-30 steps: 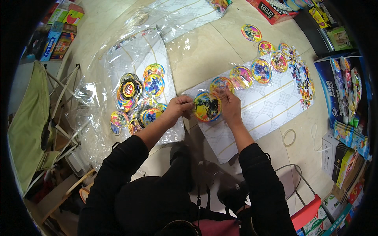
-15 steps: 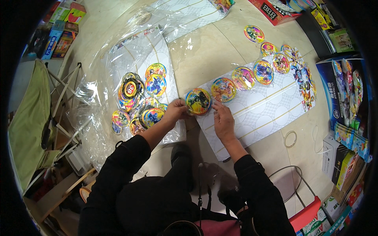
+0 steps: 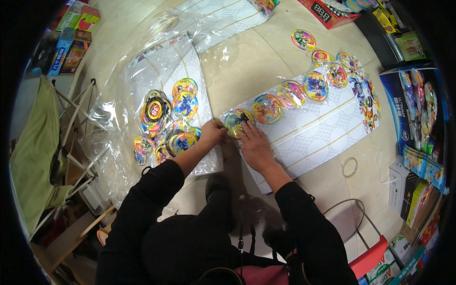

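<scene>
A round, colourful picture card (image 3: 232, 123) lies at the near left corner of a long white sheet (image 3: 304, 126) printed with pale circles and gold lines. My left hand (image 3: 213, 132) is closed in a pinch at the card's left edge. Spread flat over the card's right side is my right hand (image 3: 255, 145), its fingers stretched out and hiding part of the picture. Further round cards, such as an orange-rimmed one (image 3: 267, 109) and a blue one (image 3: 316, 86), run in a row along the sheet's far edge.
To the left, loose round cards (image 3: 154, 110) are heaped on another sheet (image 3: 202, 159) covered with clear plastic wrap (image 3: 107, 116). A roll of tape (image 3: 349, 167) lies on the floor at right. Packed goods (image 3: 403, 114) line the right side; a folding green seat (image 3: 33, 152) stands left.
My right hand has moved left and come down flat over the round card. My left hand stays at the card's left edge.
</scene>
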`<state>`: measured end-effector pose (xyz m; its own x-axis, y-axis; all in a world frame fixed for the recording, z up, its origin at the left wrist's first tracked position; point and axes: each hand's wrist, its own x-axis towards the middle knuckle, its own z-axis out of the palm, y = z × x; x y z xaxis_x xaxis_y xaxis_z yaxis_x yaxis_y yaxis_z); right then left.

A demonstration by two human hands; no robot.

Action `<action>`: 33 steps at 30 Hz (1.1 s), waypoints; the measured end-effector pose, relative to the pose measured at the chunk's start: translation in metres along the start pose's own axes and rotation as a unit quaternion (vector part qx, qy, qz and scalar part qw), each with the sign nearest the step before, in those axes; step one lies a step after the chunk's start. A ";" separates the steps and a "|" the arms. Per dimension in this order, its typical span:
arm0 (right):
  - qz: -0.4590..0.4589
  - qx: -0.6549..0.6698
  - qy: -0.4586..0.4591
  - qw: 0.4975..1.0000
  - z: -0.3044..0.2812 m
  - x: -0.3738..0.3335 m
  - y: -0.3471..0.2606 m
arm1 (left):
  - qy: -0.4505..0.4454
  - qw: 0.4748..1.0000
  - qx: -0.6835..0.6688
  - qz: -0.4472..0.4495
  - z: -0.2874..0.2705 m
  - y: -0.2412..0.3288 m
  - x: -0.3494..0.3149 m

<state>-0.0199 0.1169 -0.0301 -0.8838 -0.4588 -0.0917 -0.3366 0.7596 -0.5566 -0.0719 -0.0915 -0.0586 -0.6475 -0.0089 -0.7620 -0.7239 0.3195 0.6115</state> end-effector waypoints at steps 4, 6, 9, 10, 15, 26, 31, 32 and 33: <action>0.005 -0.014 -0.024 1.000 -0.002 0.004 0.004 | 0.051 0.959 0.267 0.084 0.002 0.033 -0.017; 0.004 -0.017 -0.011 1.000 -0.001 0.003 0.006 | 0.059 0.929 0.331 0.153 0.008 0.048 -0.028; 0.007 -0.034 -0.042 0.998 -0.005 0.006 0.000 | 0.018 0.882 0.316 0.350 0.014 0.044 -0.025; 0.006 -0.059 -0.078 0.995 -0.006 0.008 -0.003 | -0.005 0.856 0.290 0.428 0.015 0.038 -0.021; 0.023 -0.094 -0.107 0.990 -0.003 0.004 -0.002 | -0.076 0.801 0.353 0.477 0.036 0.038 -0.009; 0.006 0.004 -0.028 1.000 -0.001 -0.005 0.008 | -0.102 0.781 0.433 0.439 0.041 0.036 -0.012; -0.057 0.077 -0.043 0.994 -0.034 -0.009 0.031 | -0.131 0.808 0.387 0.425 0.036 0.040 -0.001; -0.071 0.076 -0.006 0.995 -0.040 -0.016 0.034 | -0.104 0.809 0.371 0.445 0.035 0.043 -0.002; -0.084 0.077 0.030 0.993 -0.043 -0.026 0.039 | -0.067 0.821 0.358 0.439 0.033 0.044 -0.003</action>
<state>-0.0239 0.1779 -0.0137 -0.8383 -0.5419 0.0602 -0.4319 0.5926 -0.6799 -0.0939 -0.0457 -0.0365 -0.7783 0.6121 -0.1399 0.3647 0.6220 0.6929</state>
